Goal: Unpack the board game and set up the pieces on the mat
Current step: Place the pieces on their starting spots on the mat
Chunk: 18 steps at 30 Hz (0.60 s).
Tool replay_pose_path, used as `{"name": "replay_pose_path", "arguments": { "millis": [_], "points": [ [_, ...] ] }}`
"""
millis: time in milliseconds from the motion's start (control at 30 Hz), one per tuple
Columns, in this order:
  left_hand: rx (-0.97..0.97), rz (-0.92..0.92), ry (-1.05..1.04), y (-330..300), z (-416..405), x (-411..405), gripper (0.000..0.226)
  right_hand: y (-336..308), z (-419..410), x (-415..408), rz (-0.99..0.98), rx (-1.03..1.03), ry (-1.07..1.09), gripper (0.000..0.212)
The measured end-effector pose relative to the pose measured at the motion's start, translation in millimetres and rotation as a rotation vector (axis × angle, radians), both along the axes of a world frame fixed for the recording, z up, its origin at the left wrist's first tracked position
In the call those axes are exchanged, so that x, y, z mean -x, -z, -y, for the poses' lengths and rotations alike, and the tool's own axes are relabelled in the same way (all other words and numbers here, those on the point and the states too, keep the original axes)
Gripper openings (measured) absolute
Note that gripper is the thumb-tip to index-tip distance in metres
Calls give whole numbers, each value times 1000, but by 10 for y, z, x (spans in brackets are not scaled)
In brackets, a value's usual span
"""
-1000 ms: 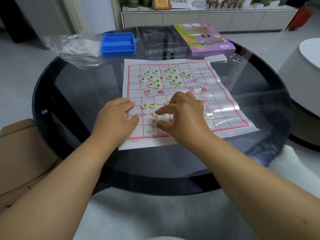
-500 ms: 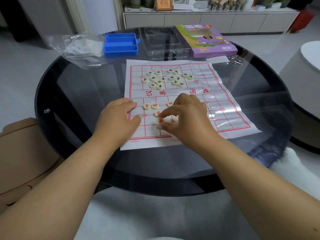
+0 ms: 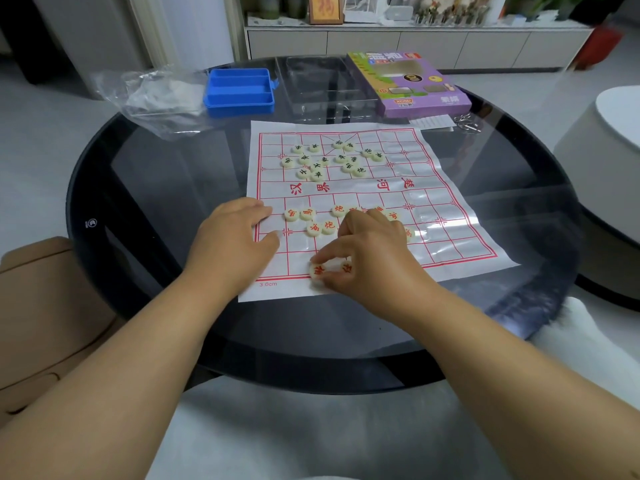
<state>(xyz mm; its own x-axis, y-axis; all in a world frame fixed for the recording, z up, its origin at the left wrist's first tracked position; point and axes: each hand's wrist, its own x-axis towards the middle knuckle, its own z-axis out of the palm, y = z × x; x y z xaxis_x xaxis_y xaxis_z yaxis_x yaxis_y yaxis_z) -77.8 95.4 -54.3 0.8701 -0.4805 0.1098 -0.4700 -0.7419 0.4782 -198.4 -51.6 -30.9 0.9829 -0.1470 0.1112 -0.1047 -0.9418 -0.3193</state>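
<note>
The game is unpacked but the setup has barely begun. The mat (image 3: 433, 209) lies spread flat on the round glass worktop (image 3: 156, 202), its near edge toward the person. The purple box (image 3: 408, 88), a blue tray (image 3: 239, 91), a clear plastic tray (image 3: 322, 84) and a crumpled clear bag (image 3: 152, 98) sit beyond the mat's far edge, apparently emptied. The black-marked pieces (image 3: 329, 161) lie in a loose cluster on the far half of the mat, not lined up on the grid, so that side looks untouched. The red-marked pieces (image 3: 311, 220) are scattered just on the near side of the middle band, some hidden behind the right hand. The right hand (image 3: 367, 258) pinches one red piece (image 3: 317, 271) between thumb and forefinger at the near border line of the grid, and a second red piece (image 3: 345, 268) lies just beside it, partly under the fingers. The left hand (image 3: 232, 240) rests flat and relaxed on the mat's left edge, holding nothing and seemingly steadying it. By my reading, only the first one or two pieces of the near back row are being placed; nearly all the red pieces and every black one are left to arrange.
</note>
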Motion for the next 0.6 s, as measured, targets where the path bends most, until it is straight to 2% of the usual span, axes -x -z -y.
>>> {"name": "replay_pose_path", "arguments": {
  "millis": [367,500,600],
  "points": [
    [-11,16,-7,13,0,-9,48,33,7,4,93,-26,9,33],
    [-12,13,-7,17,-4,-13,48,-34,33,-4,72,-13,7,33],
    [-17,12,-10,21,-7,-10,49,-257,256,30,206,-64,97,32]
  ]
}}
